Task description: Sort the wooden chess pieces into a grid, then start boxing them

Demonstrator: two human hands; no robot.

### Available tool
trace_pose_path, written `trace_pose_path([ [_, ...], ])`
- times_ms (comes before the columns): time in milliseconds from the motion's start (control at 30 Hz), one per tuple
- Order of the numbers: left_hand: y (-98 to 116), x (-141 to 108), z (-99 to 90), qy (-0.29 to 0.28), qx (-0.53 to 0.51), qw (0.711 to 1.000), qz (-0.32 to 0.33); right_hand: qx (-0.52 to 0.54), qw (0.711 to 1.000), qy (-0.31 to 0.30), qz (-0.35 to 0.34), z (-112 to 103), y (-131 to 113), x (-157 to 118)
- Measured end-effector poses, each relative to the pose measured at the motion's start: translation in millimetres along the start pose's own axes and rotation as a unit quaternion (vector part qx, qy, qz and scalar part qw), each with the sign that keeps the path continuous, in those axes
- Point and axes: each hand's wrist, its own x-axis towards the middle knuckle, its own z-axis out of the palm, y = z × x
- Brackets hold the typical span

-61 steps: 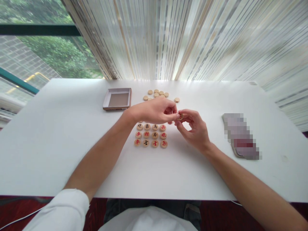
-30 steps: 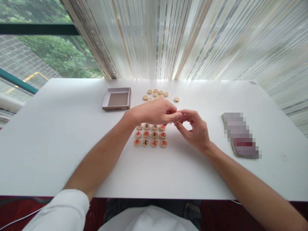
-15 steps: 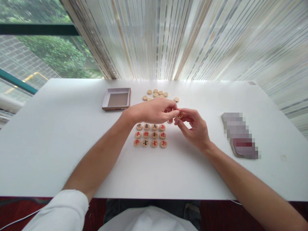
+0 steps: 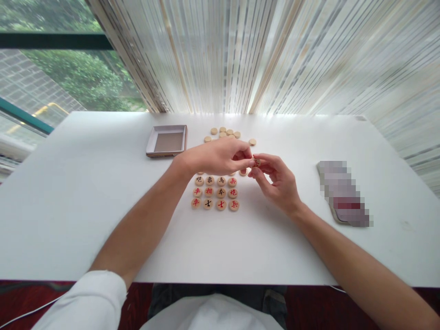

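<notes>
A round wooden xiangqi piece (image 4: 256, 162) with a red character is pinched above the table between my two hands. My left hand (image 4: 225, 155) reaches over the pieces and grips its left side with thumb and fingers. From the right, my right hand (image 4: 277, 181) holds the same piece between thumb and forefinger. Below lie neat rows of face-up xiangqi pieces (image 4: 221, 193) with red and black characters. My left hand partly covers a further row, including a piece (image 4: 243, 172) by its fingertips. Behind it sit several blank-side-up pieces (image 4: 229, 132).
An open shallow box (image 4: 184, 140) stands at the back left of the white table (image 4: 103, 183). One blank-side-up piece (image 4: 252, 142) lies apart at the back. A pixelated flat object (image 4: 343, 195) rests on the right. Striped curtains (image 4: 220, 59) hang behind the table.
The held piece has tilted, so its red character shows less fully. Both hands have shifted only slightly, and more of the piece under the left fingertips shows.
</notes>
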Motion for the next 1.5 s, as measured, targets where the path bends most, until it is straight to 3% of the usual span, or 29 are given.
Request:
trace_pose_path([
  [433,-3.3,-4.7,-7.1,-0.041,0.003,0.999,-0.027,-0.017,0.999,-0.037,0.004,-1.3,-1.5,-0.4],
  [667,-2.8,-4.9,-8.1,-0.059,0.022,0.998,-0.030,-0.040,0.999,-0.025,-0.006,-0.7,-2.6,-0.9],
  [967,-1.9,-4.9,-7.7,-0.060,0.020,0.998,-0.024,-0.037,0.999,0.004,-0.002,0.1,-4.4,0.4],
  [1500,-5.3,-4.9,-8.2,-0.049,0.031,0.998,-0.036,0.016,0.999,0.003,0.033,-0.1,-1.5,-1.3],
])
